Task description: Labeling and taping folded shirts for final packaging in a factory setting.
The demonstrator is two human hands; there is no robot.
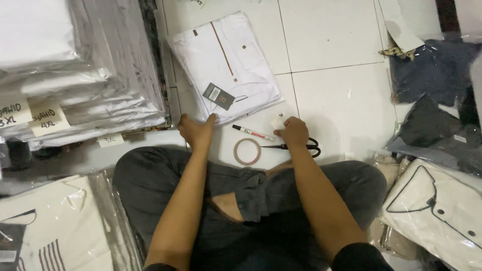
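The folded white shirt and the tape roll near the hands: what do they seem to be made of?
Folded white shirt: apparently matte woven cloth in a clear glossy plastic bag, judging by the faint sheen at its edges. Tape roll: probably thin translucent plastic tape on a ring, since the floor shows through.

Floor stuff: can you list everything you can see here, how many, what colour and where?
folded shirt: one, white with brown trim, bagged, on the tiles ahead
hang tag: one, dark grey, on that shirt
marker pen: one, white with dark cap, between the hands
tape roll: one, clear pinkish ring, by the knees
scissors: one pair, black handles, under the right hand
stack of bagged shirts: many, white, far left
paper size labels: three, cream, on that stack
dark bagged clothes: several, navy, far right
cream shirts: two, dark trim, bottom corners
left hand: touching the shirt's edge
right hand: holding a small white slip
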